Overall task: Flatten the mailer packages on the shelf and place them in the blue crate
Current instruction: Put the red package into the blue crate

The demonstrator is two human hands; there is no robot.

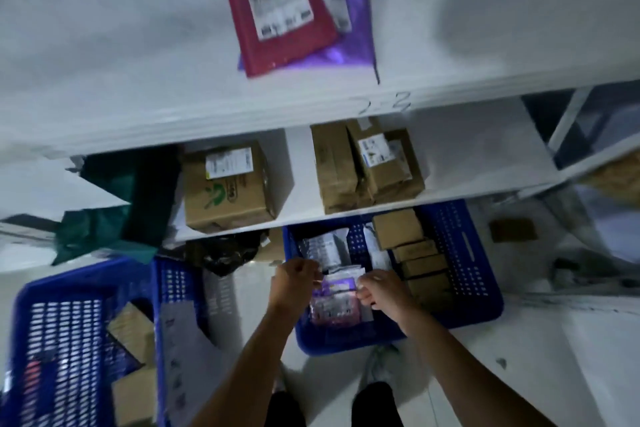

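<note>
A red mailer [277, 7] with a white label lies on a purple mailer [353, 31] on the top white shelf [138, 62]. Below, on the floor, stands a blue crate [460, 253] holding small cardboard boxes and flat mailers. My left hand [294, 282] and my right hand [379, 291] are both down in this crate, each pinching an edge of a purple mailer [337, 288] that rests on a pink mailer. The image is blurred, so details of the labels are unreadable.
A second blue crate [69, 340] with boxes sits at lower left. The middle shelf carries cardboard boxes [227, 187] and brown parcels [370, 166], with a green bag [121, 204] at its left. A black bag [225, 250] lies under that shelf.
</note>
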